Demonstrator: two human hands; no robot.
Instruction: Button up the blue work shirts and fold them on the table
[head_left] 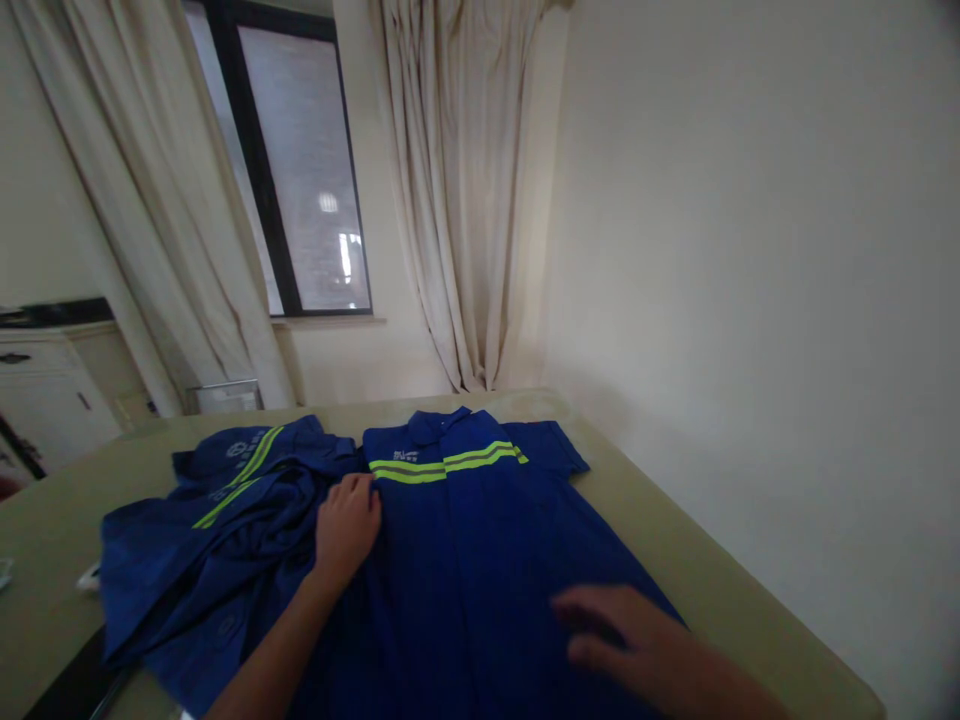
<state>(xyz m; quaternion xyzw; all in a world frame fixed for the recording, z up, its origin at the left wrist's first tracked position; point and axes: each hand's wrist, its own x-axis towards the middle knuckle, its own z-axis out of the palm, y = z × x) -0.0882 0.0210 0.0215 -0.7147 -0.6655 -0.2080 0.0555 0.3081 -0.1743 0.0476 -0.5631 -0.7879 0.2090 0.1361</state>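
Observation:
A blue short-sleeved work shirt (487,540) lies spread front up on the table, its collar at the far end and a yellow-and-grey reflective band across the chest. My left hand (349,525) is on its left side edge just below the band, fingers curled down and closed on the cloth. The fingertips are partly hidden. Over the lower right part of the shirt is my right hand (626,630), slightly blurred, with thumb and fingers apart and nothing between them. The shirt's right sleeve (551,447) sticks out sideways; its left sleeve is not visible.
A crumpled heap of blue work clothes (225,540) with reflective stripes lies on the left of the greenish table (750,590). A black flat object (75,680) pokes out below it. A wall runs along the right side; curtains (465,200) and a window stand behind.

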